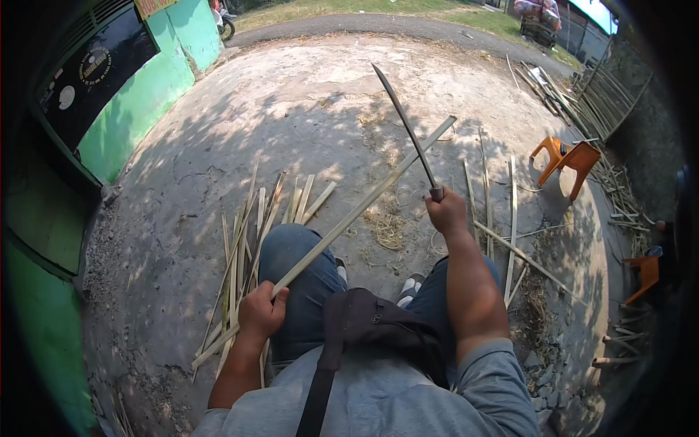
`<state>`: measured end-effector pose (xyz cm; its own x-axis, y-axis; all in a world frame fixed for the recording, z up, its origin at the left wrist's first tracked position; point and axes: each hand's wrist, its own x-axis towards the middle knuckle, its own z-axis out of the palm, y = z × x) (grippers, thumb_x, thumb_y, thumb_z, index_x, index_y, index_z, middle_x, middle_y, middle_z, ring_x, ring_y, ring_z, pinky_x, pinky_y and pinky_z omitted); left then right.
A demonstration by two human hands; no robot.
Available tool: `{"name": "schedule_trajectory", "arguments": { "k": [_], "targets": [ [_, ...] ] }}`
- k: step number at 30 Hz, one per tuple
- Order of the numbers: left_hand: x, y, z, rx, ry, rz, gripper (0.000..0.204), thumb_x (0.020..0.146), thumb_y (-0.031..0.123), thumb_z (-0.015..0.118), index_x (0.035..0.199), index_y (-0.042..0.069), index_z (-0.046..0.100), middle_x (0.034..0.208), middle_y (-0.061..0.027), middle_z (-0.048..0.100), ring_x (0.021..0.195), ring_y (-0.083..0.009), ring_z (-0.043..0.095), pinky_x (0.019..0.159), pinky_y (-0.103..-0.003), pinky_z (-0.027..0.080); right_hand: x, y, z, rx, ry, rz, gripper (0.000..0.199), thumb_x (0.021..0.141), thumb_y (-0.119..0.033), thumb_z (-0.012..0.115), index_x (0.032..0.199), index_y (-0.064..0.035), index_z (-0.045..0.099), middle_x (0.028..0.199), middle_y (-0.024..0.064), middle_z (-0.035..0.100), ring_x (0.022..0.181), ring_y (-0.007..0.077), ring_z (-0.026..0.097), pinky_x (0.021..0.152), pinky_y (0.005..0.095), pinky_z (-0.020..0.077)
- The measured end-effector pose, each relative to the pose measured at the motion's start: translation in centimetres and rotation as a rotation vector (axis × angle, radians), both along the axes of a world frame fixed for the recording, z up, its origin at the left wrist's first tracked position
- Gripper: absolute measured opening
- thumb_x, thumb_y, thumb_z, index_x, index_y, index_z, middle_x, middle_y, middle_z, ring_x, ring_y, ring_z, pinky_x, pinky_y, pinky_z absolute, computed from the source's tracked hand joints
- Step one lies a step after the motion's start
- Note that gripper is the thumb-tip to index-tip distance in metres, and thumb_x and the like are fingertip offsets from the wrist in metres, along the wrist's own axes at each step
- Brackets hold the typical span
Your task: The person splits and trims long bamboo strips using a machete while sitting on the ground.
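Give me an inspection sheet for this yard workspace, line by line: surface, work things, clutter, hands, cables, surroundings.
Surface: cracked concrete ground, dappled with shade.
Work things: long bamboo strip across the knee; long knife, blade raised and pointing away.
Clutter: split bamboo strips on the ground at left, more strips at right, shavings by the feet.
Hands: left hand grips the strip's near end; right hand grips the knife handle.
Cables: nothing seen.
Surroundings: green wall, orange plastic chair, bamboo fence, road.
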<state>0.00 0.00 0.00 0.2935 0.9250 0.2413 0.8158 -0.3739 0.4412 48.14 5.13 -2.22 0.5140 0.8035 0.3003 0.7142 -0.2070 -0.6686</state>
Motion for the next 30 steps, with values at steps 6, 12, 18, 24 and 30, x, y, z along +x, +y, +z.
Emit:
{"name": "schedule_trajectory", "arguments": {
  "k": [6,12,18,24,30],
  "targets": [
    [0.4,-0.4,0.6,-0.025,0.022,0.017,0.049,0.105,0.050,0.063,0.083,0.006,0.059,0.069,-0.0228,0.064,0.070,-0.0502,0.067,0.061,-0.058,0.050,-1.9,-1.0,0.6,0.025,-0.040,0.051,0.021,0.089,-0.026,0.073,0.091,-0.0054,0.071,0.086,0.0243,0.073,0.086,0.0479,0.071,0.075,0.0549,0.0566],
    [0.2,-0.5,0.5,-0.025,0.007,0.032,0.050,0.105,0.050,0.062,0.083,0.005,0.060,0.070,-0.0233,0.064,0.071,-0.0508,0.067,0.061,-0.058,0.050,-4.8,-1.5,3.5,0.168,-0.530,0.390,0.017,0.086,-0.024,0.076,0.077,-0.0127,0.066,0.070,0.0153,0.068,0.070,0.0399,0.070,0.065,0.0546,0.0553],
    [0.2,-0.2,0.0,-0.015,-0.048,-0.005,0.051,0.105,0.052,0.062,0.083,0.006,0.059,0.069,-0.0237,0.064,0.072,-0.0520,0.066,0.062,-0.059,0.049,-1.5,-0.6,0.4,0.042,-0.247,0.208,0.013,0.087,-0.024,0.075,0.089,-0.0108,0.072,0.077,0.0209,0.071,0.079,0.0439,0.072,0.070,0.0529,0.0569],
    [0.0,-0.4,0.4,-0.011,0.027,0.023,0.051,0.105,0.052,0.062,0.082,0.006,0.058,0.070,-0.0238,0.064,0.073,-0.0520,0.067,0.062,-0.060,0.049,-2.1,-1.2,0.6,-0.031,-0.037,0.157,0.018,0.088,-0.027,0.075,0.096,-0.0106,0.076,0.085,0.0212,0.074,0.085,0.0449,0.072,0.073,0.0511,0.0572],
    [0.2,-0.3,0.1,-0.002,-0.003,0.023,0.050,0.105,0.051,0.062,0.084,0.006,0.059,0.071,-0.0238,0.065,0.073,-0.0517,0.067,0.062,-0.059,0.050,-5.5,-1.4,1.3,0.172,-0.301,0.441,0.019,0.092,-0.024,0.072,0.081,-0.0110,0.065,0.072,0.0183,0.066,0.073,0.0441,0.069,0.066,0.0561,0.0541]
  ]
}}
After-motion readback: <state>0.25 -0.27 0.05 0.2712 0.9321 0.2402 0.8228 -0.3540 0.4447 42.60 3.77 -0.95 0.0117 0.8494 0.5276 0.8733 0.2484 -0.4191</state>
